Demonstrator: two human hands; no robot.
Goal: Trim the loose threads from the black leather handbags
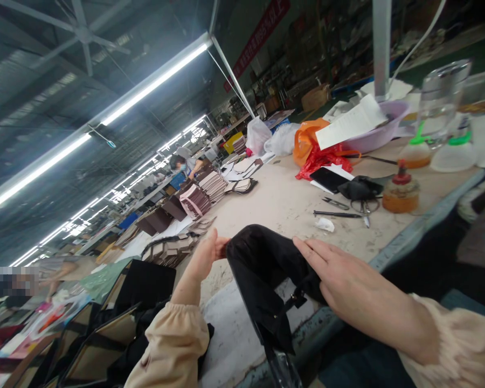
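A black fabric piece that looks like a bag (262, 264) is held up over the table's near edge, bent into an arch with its underside open. A thin strap with a small metal fitting hangs inside it. At its upper left corner my left hand (204, 257) grips the edge, thumb up, with the fingers partly hidden behind the cloth. My right hand (347, 283) closes over the right side, fingers straight and together along the rim, its thumb out of sight. Clear plastic (281, 366) shows below the bag's lower end.
Several black open cases (145, 283) stand at lower left. Scissors (366, 209), a black pen (336, 214), a phone (327, 179) and a bottle of amber liquid (401, 191) lie to the right. Stacked brown panels (196, 200) fill the far left side. Two people work farther off.
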